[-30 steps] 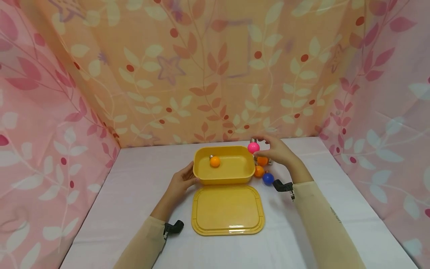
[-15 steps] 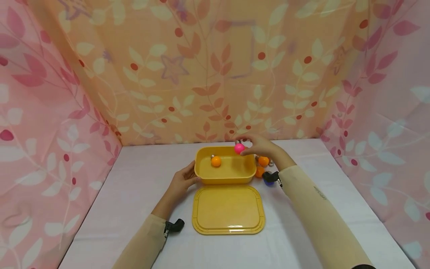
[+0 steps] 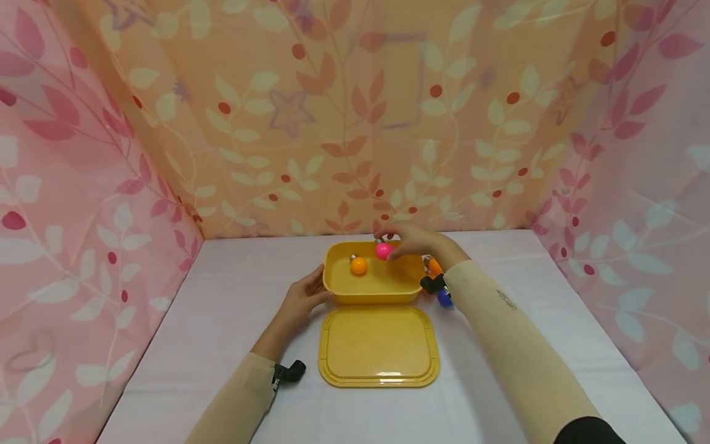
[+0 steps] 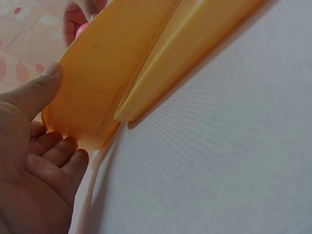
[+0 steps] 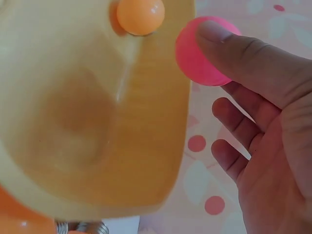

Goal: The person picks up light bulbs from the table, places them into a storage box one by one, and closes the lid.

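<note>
A pink light bulb is pinched between the thumb and fingers of my right hand, over the back part of a yellow plastic box. Its metal screw base points up and back in the head view. In the right wrist view the thumb lies across the pink bulb. My left hand holds the box's left end, thumb on the near side and fingers curled against the end wall. Inside the box lies an orange bulb.
In front of the box lies its flat yellow lid. Beside the box's right end are a blue bulb and an orange bulb, partly hidden by the right wrist camera. Patterned cloth stands behind the white table.
My right hand has carried the pink bulb leftward from beyond the box's right end to above its interior, then slightly lower. The left hand stays at the box.
</note>
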The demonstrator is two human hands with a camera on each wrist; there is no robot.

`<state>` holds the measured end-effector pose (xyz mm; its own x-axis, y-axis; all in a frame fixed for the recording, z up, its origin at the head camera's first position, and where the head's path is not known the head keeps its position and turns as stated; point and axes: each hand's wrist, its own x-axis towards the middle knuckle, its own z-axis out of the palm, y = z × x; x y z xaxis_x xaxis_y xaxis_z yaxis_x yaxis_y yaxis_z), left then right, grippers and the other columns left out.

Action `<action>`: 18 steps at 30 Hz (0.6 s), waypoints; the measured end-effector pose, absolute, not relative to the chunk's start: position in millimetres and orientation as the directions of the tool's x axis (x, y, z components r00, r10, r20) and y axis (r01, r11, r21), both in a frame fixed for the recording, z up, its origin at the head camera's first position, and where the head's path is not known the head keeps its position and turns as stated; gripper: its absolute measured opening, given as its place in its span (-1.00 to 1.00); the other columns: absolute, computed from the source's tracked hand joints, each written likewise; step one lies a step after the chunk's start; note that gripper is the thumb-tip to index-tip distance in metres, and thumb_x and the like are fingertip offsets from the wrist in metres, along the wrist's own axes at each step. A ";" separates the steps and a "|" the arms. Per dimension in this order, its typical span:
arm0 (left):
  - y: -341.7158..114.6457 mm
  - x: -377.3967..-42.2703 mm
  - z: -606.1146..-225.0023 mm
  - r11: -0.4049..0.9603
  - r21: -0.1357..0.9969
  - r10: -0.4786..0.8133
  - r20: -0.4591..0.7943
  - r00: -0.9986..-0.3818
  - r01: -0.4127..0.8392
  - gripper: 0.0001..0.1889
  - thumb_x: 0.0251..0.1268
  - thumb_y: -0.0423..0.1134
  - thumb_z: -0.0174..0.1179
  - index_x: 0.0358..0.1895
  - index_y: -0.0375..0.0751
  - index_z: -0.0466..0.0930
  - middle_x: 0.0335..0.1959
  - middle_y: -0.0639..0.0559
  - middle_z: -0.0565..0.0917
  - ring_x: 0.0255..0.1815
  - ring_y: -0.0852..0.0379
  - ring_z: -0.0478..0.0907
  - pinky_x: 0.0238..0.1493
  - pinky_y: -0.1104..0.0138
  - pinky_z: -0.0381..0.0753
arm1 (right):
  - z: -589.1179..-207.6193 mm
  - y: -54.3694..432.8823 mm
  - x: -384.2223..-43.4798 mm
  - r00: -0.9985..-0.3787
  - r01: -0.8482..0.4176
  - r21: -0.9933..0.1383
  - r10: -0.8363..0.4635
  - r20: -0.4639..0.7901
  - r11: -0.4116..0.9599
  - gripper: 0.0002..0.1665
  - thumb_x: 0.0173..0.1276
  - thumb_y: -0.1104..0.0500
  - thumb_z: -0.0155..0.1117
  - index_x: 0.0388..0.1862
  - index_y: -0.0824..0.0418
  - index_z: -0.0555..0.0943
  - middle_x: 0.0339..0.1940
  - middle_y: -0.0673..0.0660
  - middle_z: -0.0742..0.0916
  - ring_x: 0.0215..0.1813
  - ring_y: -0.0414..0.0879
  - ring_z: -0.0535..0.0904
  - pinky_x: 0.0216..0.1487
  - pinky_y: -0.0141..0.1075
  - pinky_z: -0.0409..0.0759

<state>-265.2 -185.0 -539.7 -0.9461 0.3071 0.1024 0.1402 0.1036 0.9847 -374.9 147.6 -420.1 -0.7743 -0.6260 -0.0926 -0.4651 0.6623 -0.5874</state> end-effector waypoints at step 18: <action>-185.1 -265.9 -539.8 0.070 0.989 0.300 0.105 -0.948 0.132 -0.12 0.33 -0.26 0.40 0.64 -0.11 0.12 0.62 -0.04 0.24 0.58 -0.02 0.29 0.32 0.48 0.49 | -442.8 124.1 -380.4 -0.722 -0.489 -0.539 -0.665 -0.191 0.686 -0.28 0.25 0.18 0.56 0.40 0.03 0.57 0.32 0.02 0.58 0.38 0.05 0.39 0.52 -0.01 0.37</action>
<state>-265.9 -185.1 -539.8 -0.9481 0.3000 0.1050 0.1316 0.0700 0.9888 -380.4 124.1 -442.8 -0.7224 -0.6646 -0.1909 -0.4890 0.6862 -0.5386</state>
